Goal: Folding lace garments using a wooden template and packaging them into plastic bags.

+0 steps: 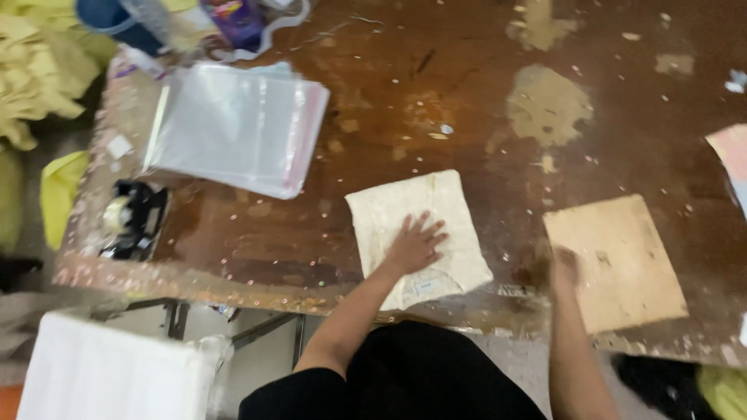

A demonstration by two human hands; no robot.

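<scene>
We are pressing our left hand [416, 245], fingers spread flat, on the folded cloth [420, 233] at lower centre of the table [436, 93]. Our right hand [566, 268] is touching the cardboard [622, 260]; its fingers are too blurred to tell. Empty clear bags [237, 128] are lying upper left.

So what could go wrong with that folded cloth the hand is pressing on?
The folded cream cloth lies at the table's near edge, with its lower end about at the rim; if the left hand lifts, it might slip off. The worn tabletop is flecked with bits and patches, so the cloth may pick up dirt. The right hand touches the cardboard sheet, which could get nudged over the edge.
</scene>
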